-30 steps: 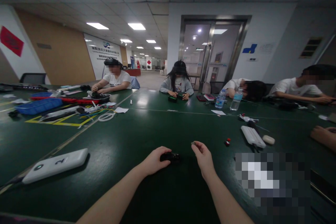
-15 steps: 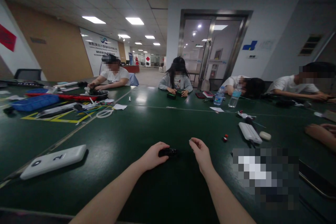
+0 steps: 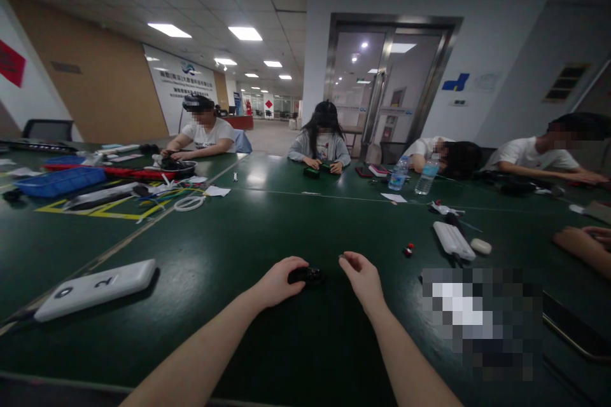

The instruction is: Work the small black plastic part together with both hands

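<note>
Low over the green table, my left hand [image 3: 279, 281] is closed round the near end of a small black object [image 3: 312, 275]. Its kind cannot be made out, though it looks oblong with a shiny, uneven top. To the right of that object and apart from it, my right hand [image 3: 363, 276] has thumb and forefinger pinched together. Something tiny seems to show at those fingertips, too small to name.
A white power bank [image 3: 98, 289] marked 2 lies to my left. On the right are another white power bank [image 3: 453, 241], a small red item [image 3: 409, 249], a pale rounded case [image 3: 480, 246] and a phone [image 3: 573, 327]. Water bottles [image 3: 427, 177], a blue tray [image 3: 62, 182] and co-workers are farther off.
My right hand has come slightly left, closer to the black object. My left hand keeps its hold on that object in nearly the same spot.
</note>
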{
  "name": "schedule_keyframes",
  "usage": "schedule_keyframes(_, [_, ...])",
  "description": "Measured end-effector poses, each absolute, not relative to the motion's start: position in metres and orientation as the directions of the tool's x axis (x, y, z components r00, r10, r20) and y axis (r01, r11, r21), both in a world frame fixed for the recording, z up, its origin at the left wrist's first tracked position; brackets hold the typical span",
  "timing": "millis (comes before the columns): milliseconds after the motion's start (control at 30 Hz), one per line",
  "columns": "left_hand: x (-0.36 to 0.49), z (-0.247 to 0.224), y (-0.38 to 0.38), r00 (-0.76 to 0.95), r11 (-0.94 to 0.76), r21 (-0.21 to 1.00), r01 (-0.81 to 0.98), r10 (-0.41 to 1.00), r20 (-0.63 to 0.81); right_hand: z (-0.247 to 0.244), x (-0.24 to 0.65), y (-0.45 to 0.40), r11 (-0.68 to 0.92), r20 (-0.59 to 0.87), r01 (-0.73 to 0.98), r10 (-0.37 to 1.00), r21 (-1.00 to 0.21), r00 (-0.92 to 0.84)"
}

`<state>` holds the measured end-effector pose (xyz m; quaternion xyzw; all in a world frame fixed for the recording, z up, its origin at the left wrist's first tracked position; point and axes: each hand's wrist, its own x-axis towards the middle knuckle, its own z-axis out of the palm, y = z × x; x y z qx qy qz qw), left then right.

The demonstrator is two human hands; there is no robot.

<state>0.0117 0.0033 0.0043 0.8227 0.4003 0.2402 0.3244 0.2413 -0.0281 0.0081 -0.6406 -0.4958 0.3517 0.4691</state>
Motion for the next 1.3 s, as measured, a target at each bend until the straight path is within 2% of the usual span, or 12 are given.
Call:
schedule_keyframes(100, [0.012, 0.001, 0.004, 0.551, -0.466, 0.73, 0.5, 0.821, 0.146, 0.012, 0.23, -0.033, 0.056, 0.113, 0.452, 0.989, -0.89, 0.099])
schedule_keyframes(200, [0.013, -0.001, 0.004, 0.53, -0.437, 0.748, 0.499, 0.837, 0.136, 0.016, 0.215, -0.039, 0.173, 0.146, 0.587, 0.985, -0.791, -0.093])
schedule_keyframes(333, [0.013, 0.002, 0.003, 0.536, -0.426, 0.766, 0.481, 0.835, 0.127, 0.019, 0.206, -0.043, 0.263, 0.163, 0.623, 0.963, -0.737, -0.215])
schedule_keyframes(533, [0.015, 0.007, 0.0, 0.533, -0.426, 0.757, 0.496, 0.837, 0.121, 0.019, 0.207, -0.043, 0.296, 0.179, 0.642, 0.954, -0.707, -0.242])
schedule_keyframes(733, [0.014, 0.008, -0.001, 0.548, -0.464, 0.724, 0.511, 0.824, 0.141, 0.015, 0.205, -0.041, 0.259, 0.138, 0.684, 0.964, -0.683, -0.227])
schedule_keyframes(867, [0.012, 0.009, -0.001, 0.651, -0.601, 0.636, 0.484, 0.733, 0.198, 0.014, 0.205, -0.04, 0.231, 0.104, 0.698, 0.97, -0.678, -0.219])
schedule_keyframes(1000, [-0.003, 0.011, 0.008, 0.694, -0.686, 0.506, 0.523, 0.687, 0.215, 0.012, 0.214, -0.038, 0.201, 0.119, 0.637, 0.978, -0.744, -0.17])
schedule_keyframes(1067, [-0.024, 0.013, 0.018, 0.612, -0.632, 0.456, 0.626, 0.761, 0.215, 0.011, 0.222, -0.036, 0.134, 0.119, 0.624, 0.991, -0.77, -0.066])
schedule_keyframes(1133, [-0.056, 0.014, 0.03, 0.444, -0.489, 0.411, 0.77, 0.872, 0.207, 0.009, 0.231, -0.034, 0.083, 0.12, 0.614, 0.993, -0.785, 0.019])
schedule_keyframes(1233, [-0.111, 0.013, 0.045, 0.047, -0.112, 0.36, 0.926, 0.982, 0.183, 0.006, 0.238, -0.03, 0.044, 0.116, 0.585, 0.99, -0.81, 0.085])
schedule_keyframes(1300, [-0.141, 0.01, 0.051, -0.25, 0.171, 0.355, 0.919, 0.949, 0.19, 0.006, 0.239, -0.029, 0.033, 0.105, 0.568, 0.99, -0.822, 0.094])
